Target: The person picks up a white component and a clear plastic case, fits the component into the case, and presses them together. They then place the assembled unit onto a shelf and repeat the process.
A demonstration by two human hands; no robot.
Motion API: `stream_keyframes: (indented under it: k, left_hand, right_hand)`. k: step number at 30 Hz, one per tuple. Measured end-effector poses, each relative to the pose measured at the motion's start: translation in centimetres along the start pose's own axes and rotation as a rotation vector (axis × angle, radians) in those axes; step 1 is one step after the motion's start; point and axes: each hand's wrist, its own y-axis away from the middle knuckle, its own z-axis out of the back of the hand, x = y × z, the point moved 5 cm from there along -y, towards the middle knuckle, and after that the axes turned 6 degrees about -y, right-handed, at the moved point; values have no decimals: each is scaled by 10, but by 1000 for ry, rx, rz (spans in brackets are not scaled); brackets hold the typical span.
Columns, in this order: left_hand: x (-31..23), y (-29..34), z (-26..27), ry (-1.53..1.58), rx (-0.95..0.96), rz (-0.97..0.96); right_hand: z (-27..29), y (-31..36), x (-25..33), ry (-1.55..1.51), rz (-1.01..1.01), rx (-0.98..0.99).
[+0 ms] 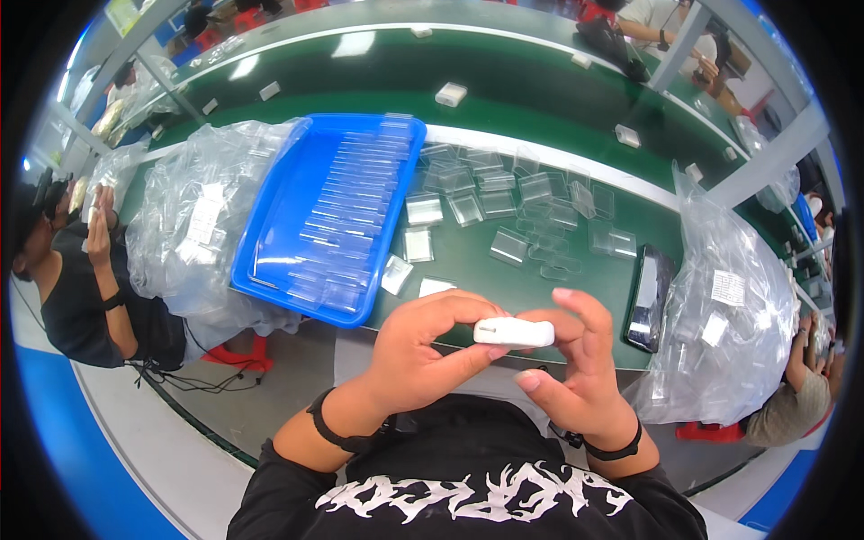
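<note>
My left hand (416, 349) pinches a small white charger (515, 333) between thumb and forefinger, above the near edge of the green bench. A narrow metal piece shows at the charger's left end. Just beside its right end is my right hand (580, 369), with thumb and fingers spread; one finger passes behind the charger, and whether it touches is hard to tell. Clear plastic covers (509, 245) lie loose past my hands, several overlapping. Nearer to me are several white pieces in clear cases, such as the cased white piece (418, 244).
A blue tray (256, 270) with rows of clear covers stands to the left. Clear plastic bags (193, 216) flank the bench. A black phone (650, 297) lies at right. White blocks dot the green conveyor (531, 94) behind. A co-worker (81, 279) sits at left.
</note>
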Motion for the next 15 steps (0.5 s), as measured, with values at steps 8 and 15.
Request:
stream_keyframes:
  k: [8,15]
  left_hand:
    - [-2,-2,-21,-302,134,-118]
    - [21,-3,-39,-116,180,120]
  right_hand:
    - [19,6,1,352,-43,-86]
    - [47,12,-12,-64,-95,-381]
